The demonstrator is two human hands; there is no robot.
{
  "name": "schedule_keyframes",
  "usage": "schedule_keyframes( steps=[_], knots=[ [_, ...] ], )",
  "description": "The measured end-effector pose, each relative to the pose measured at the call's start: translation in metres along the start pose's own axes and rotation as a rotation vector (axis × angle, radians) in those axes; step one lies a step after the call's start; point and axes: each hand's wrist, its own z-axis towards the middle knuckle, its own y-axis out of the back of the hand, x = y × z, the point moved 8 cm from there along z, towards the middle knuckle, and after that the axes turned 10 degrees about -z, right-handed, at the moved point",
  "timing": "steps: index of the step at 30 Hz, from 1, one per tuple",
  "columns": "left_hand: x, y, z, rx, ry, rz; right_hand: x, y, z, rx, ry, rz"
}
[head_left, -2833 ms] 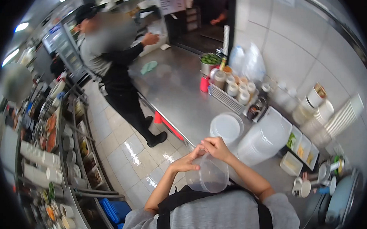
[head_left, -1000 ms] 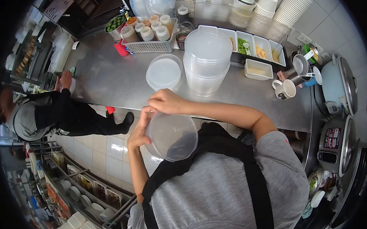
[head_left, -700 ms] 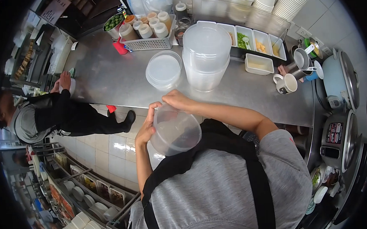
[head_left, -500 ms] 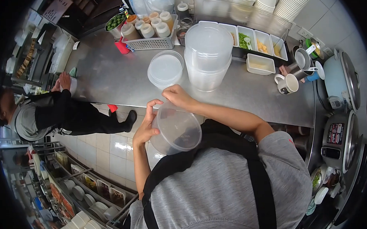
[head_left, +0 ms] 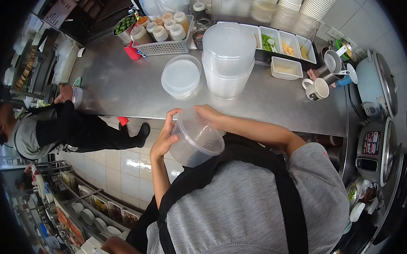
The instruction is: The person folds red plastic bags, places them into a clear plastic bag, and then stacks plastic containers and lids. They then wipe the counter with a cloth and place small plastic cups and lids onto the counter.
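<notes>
A clear round plastic tub (head_left: 197, 136) is tilted in front of my body, just off the counter's near edge. My left hand (head_left: 165, 136) wraps its side, thumb on the near side and fingers curled over the far side. My right hand (head_left: 207, 116) grips the tub's upper right part, with some fingers hidden behind the plastic. Beyond my hands, a short stack of round plastic lids (head_left: 181, 76) lies on the counter. To its right stands a tall stack of clear tubs (head_left: 228, 59).
On the steel counter (head_left: 117, 85) are a grey basket (head_left: 167, 48) of squeeze bottles, a topping tray (head_left: 283, 46) and a printed mug (head_left: 317, 89). Cookers (head_left: 375, 152) stand right. A co-worker (head_left: 46, 125) stands left; another person's arm (head_left: 125, 250) shows at lower left.
The tub has turned in my hands, showing more of its side. My right hand has shifted down and right along it. Another person's arm has come in at lower left.
</notes>
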Motion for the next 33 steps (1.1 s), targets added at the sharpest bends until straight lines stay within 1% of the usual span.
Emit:
schedule_keyframes(
  steps=[1,4,7,10,13,16,19,20,23,25,28,31,33],
  knots=[
    [-0.001,0.000,0.003,0.006,0.006,-0.010,0.006,0.001,0.001,-0.022,0.027,0.013],
    [-0.011,-0.005,0.002,-0.015,-0.057,0.109,0.042,0.002,0.001,-0.015,0.272,-0.114],
    [-0.022,-0.001,-0.002,0.021,-0.161,0.164,0.095,-0.023,-0.011,0.069,0.708,-0.446],
    [-0.023,0.002,0.003,0.117,-0.097,-0.075,0.115,-0.063,-0.025,0.250,0.826,-0.550],
    [-0.027,-0.009,0.006,0.172,-0.064,0.026,0.093,-0.056,-0.016,0.354,0.541,-0.491],
    [-0.025,-0.011,0.008,0.177,-0.048,0.030,0.060,-0.033,-0.013,0.258,0.209,-0.332],
    [-0.016,-0.007,0.008,0.160,-0.025,0.027,0.029,-0.020,-0.011,0.209,-0.005,-0.214],
    [-0.012,-0.004,0.010,0.152,-0.018,0.026,0.021,-0.017,-0.005,0.186,-0.008,-0.176],
    [0.010,0.009,0.016,0.107,0.098,0.023,0.000,-0.009,0.009,0.095,-0.017,-0.035],
    [0.011,0.011,0.019,0.132,0.102,-0.010,-0.001,-0.004,0.014,0.010,-0.021,0.083],
    [0.003,0.004,0.018,0.158,0.085,-0.026,0.005,-0.008,0.015,0.120,-0.038,0.214],
    [-0.008,-0.004,0.015,0.174,0.067,-0.019,0.001,-0.010,0.013,0.269,-0.086,0.015],
    [-0.012,-0.005,0.014,0.179,0.062,0.000,-0.025,-0.011,0.018,0.268,-0.156,0.164]
  ],
)
